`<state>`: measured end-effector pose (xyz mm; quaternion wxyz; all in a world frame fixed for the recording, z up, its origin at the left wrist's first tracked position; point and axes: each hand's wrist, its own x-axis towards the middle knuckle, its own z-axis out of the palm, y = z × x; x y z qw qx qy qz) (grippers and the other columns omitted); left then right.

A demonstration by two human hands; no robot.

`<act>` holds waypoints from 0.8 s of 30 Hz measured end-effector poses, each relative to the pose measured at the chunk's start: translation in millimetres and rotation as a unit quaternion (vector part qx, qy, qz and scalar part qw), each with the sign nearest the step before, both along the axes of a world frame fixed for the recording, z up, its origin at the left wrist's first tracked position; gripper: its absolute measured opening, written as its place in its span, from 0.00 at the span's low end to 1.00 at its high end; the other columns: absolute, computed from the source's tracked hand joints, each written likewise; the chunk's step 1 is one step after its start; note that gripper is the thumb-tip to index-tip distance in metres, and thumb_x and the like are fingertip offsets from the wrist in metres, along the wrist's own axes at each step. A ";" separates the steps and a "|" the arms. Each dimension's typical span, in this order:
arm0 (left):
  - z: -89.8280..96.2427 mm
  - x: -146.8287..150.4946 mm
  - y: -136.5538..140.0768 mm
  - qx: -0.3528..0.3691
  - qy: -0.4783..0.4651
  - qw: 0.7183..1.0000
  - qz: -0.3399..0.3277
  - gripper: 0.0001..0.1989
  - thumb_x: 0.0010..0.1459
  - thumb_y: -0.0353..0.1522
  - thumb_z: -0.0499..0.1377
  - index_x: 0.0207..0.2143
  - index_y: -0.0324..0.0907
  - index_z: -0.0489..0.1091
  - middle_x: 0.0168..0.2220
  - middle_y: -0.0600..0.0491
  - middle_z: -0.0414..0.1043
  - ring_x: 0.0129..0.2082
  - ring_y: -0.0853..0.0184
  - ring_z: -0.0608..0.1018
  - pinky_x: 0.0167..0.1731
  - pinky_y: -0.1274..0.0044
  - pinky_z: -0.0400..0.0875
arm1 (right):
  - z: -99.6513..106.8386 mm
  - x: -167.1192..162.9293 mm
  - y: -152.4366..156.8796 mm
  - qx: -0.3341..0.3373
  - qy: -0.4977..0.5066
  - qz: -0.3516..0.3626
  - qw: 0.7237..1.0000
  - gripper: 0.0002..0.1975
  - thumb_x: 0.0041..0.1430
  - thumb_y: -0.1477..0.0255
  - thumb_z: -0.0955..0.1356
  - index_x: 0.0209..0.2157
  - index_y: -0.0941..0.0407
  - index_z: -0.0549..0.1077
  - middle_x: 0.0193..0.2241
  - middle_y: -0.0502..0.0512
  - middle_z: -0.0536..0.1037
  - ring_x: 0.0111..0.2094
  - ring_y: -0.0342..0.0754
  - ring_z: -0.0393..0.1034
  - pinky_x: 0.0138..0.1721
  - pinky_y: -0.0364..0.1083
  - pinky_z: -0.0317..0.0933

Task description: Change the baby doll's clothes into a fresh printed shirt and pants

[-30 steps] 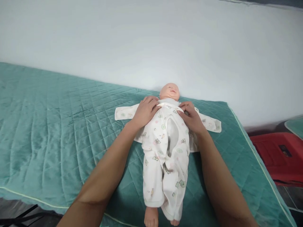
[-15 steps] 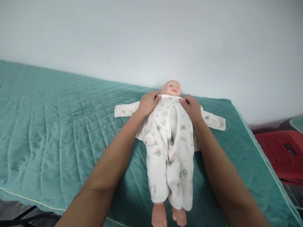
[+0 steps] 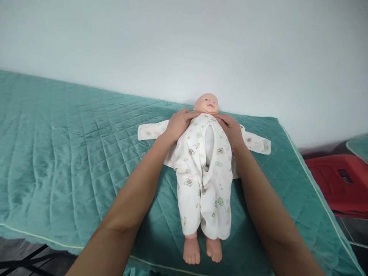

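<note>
A baby doll lies on its back, head toward the wall and bare feet toward me. White printed split-crotch trousers cover its legs and reach up to the upper chest, with an oval opening down the front. Beneath them spreads a white printed top, its sleeves stretched out to both sides. My left hand closes on the trousers' upper edge beside the doll's neck. On the other side, my right hand grips that same edge, its fingertips close under the chin.
A green quilted cover with pale piping lies under the doll. The white wall rises directly behind the head. At the right, beyond the cover's edge, is a red plastic seat. Black metal legs show at lower left.
The trousers' hems have shifted up toward the head, so more of the doll's feet shows. My fingers have moved slightly closer to its neck. The camera view has shifted a little.
</note>
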<state>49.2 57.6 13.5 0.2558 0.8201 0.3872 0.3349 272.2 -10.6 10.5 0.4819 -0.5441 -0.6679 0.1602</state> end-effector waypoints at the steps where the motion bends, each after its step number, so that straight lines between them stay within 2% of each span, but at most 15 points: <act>1: -1.9 -1.6 -1.3 0.016 0.016 1.000 0.005 0.20 0.65 0.31 0.50 0.52 0.52 0.77 0.39 0.50 0.73 0.44 0.59 0.73 0.50 0.68 0.65 | -0.2 0.5 -3.2 -0.002 -0.011 0.005 1.000 0.15 0.65 0.64 0.63 0.44 0.50 0.79 0.48 0.55 0.80 0.52 0.54 0.72 0.58 0.56 0.61; 7: -11.2 -13.4 -20.3 0.093 0.085 0.991 0.047 0.20 0.66 0.32 0.50 0.56 0.52 0.73 0.53 0.48 0.73 0.52 0.57 0.71 0.54 0.66 0.62 | -10.1 4.9 -24.2 -0.017 0.016 0.008 1.000 0.18 0.68 0.61 0.62 0.53 0.47 0.77 0.55 0.51 0.77 0.58 0.53 0.69 0.63 0.56 0.58; 13: -15.5 -25.7 -50.1 0.127 0.132 0.980 0.077 0.22 0.67 0.29 0.49 0.61 0.50 0.67 0.59 0.46 0.67 0.59 0.55 0.66 0.60 0.62 0.57 | -23.0 4.0 -59.2 -0.030 0.089 -0.017 0.995 0.20 0.66 0.61 0.63 0.56 0.49 0.74 0.60 0.52 0.73 0.63 0.50 0.65 0.67 0.56 0.53; 16: -15.3 -30.0 -65.6 0.147 0.145 0.974 0.090 0.22 0.66 0.27 0.49 0.59 0.49 0.67 0.61 0.45 0.66 0.63 0.53 0.62 0.63 0.59 0.53 | -27.6 0.1 -71.6 -0.017 0.101 -0.095 0.990 0.18 0.64 0.64 0.63 0.51 0.52 0.76 0.54 0.57 0.78 0.56 0.52 0.70 0.62 0.57 0.59; 19: -9.4 -31.0 -80.9 0.145 0.183 0.967 0.102 0.19 0.65 0.28 0.51 0.57 0.45 0.69 0.58 0.41 0.69 0.62 0.49 0.63 0.60 0.57 0.58 | -29.7 -0.2 -73.9 -0.046 0.100 -0.165 0.980 0.14 0.60 0.67 0.64 0.43 0.56 0.77 0.44 0.60 0.81 0.46 0.53 0.74 0.54 0.57 0.65; 21: -2.7 -29.2 -89.6 0.131 0.220 0.960 0.118 0.17 0.65 0.29 0.51 0.54 0.43 0.70 0.52 0.39 0.73 0.58 0.47 0.67 0.55 0.57 0.63 | -29.5 2.5 -71.9 -0.097 0.096 -0.166 0.977 0.12 0.57 0.68 0.66 0.40 0.56 0.76 0.40 0.59 0.82 0.42 0.54 0.75 0.51 0.57 0.66; 24: 5.8 -24.9 -97.0 0.095 0.245 0.956 0.132 0.15 0.65 0.27 0.51 0.51 0.40 0.71 0.48 0.38 0.75 0.52 0.49 0.73 0.52 0.60 0.66 | -28.0 7.8 -67.9 -0.151 0.092 -0.140 0.974 0.12 0.55 0.67 0.67 0.39 0.56 0.77 0.39 0.57 0.82 0.41 0.54 0.75 0.48 0.55 0.66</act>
